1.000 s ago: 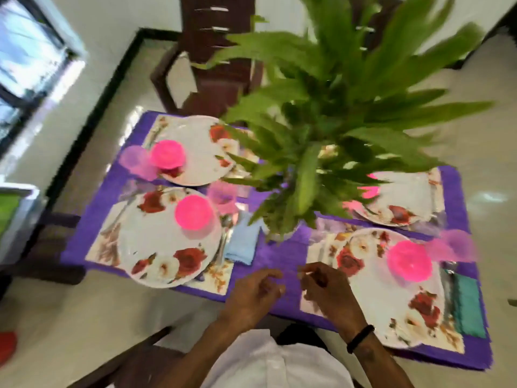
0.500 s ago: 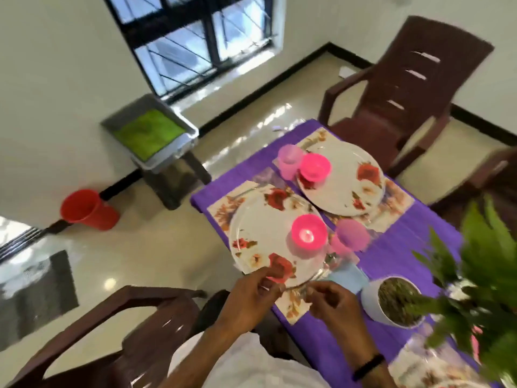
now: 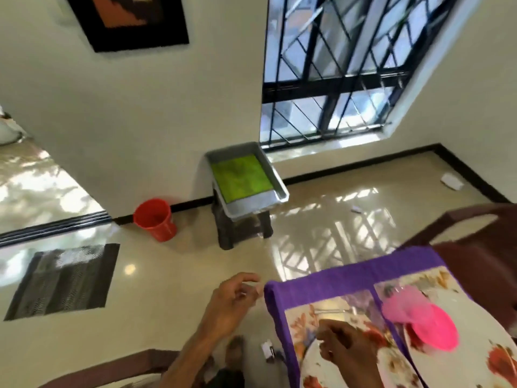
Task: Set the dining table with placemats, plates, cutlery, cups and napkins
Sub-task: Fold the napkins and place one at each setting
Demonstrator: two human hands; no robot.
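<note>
Purple cloth [image 3: 330,284] over the table corner, low and right in the head view, edge hanging toward the floor. On it, two floral placemats side by side: nearer placemat [image 3: 300,329] under the right hand, farther placemat [image 3: 436,278] toward the brown chair [image 3: 481,247]. On each, a white plate with red flowers: nearer plate [image 3: 316,365] largely hidden by the right hand, farther plate [image 3: 475,362] cut by the frame edge. Pink cup [image 3: 436,329] mouth down on the farther plate, with a paler pink translucent cup [image 3: 402,306] just beside it, touching or overlapping (blur too strong to tell which). Something thin and metallic, perhaps cutlery [image 3: 333,310], along the far edge of the nearer placemat; too smeared to name with certainty.

Left hand [image 3: 232,301] off the table, over the floor just beside the cloth's corner, fingers loosely curled, thumb near fingertips; nothing clearly held, though impossible to rule out something small. Right hand [image 3: 347,348] over the nearer plate, fingers bent; gripping or merely hovering, cannot tell. Hands apart, table edge between them.

Elsewhere: grey tray [image 3: 277,189] with a green mat [image 3: 240,177] inside, resting on a dark stool [image 3: 243,233] under the barred window [image 3: 335,68]. Red bucket [image 3: 155,219] near the wall, left of the stool. Dark doormat [image 3: 64,281] on the glossy floor. Framed picture [image 3: 131,18] on the wall at top left.
</note>
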